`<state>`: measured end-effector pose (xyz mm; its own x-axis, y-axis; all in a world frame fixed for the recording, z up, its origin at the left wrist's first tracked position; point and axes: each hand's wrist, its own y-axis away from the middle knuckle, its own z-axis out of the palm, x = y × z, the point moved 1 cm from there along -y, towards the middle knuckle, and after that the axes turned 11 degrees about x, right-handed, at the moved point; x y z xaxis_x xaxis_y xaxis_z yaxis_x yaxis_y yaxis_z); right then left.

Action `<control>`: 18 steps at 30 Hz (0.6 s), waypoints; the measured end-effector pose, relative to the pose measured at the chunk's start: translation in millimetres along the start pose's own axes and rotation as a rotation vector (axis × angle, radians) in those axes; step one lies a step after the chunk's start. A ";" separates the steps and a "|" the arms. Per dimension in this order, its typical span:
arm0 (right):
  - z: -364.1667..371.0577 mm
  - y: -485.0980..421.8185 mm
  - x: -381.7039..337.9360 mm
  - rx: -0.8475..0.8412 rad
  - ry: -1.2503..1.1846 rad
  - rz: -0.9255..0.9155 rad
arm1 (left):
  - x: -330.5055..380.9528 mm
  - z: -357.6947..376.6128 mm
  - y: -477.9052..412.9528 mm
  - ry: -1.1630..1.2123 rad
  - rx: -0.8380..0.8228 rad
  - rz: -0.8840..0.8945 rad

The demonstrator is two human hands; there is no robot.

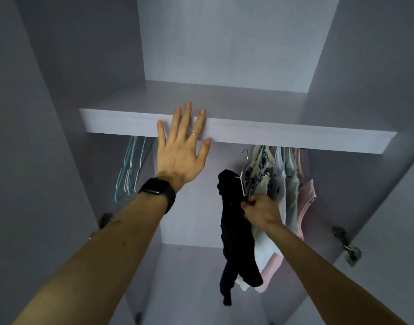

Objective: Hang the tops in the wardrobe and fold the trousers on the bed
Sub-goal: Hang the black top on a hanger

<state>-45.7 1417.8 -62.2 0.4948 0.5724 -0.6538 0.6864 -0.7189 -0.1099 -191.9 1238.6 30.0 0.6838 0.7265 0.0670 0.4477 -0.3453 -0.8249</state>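
One black top [235,233] hangs vertically from right hand [262,213].

Pale shelf [295,136], left hand [180,156] seemingly atop

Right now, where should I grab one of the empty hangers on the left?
I'd take the nearest hanger by its sloping arm, reaching up from below and in front. The shelf hides the hooks, while the arms hang bare and point down toward you. The left hand holds nothing and is closest.
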 end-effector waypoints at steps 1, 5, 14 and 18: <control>5.9 -5.9 5.2 0.000 -0.054 0.026 | -1.0 11.0 0.0 0.002 0.003 -0.028; 26.9 -25.4 25.6 0.026 -0.180 0.083 | -0.9 39.5 -0.8 -0.006 0.115 -0.051; 74.9 -58.0 57.2 0.070 -0.228 0.113 | 0.6 69.6 -3.9 0.004 0.368 -0.028; 77.5 -73.7 46.9 0.135 -0.296 0.082 | -1.3 77.3 -6.3 0.005 0.474 0.005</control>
<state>-114.4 1467.0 -142.8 0.3557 0.3853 -0.8514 0.5641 -0.8149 -0.1331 -240.1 1285.8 -8.3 0.6888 0.7221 0.0638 0.1325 -0.0388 -0.9904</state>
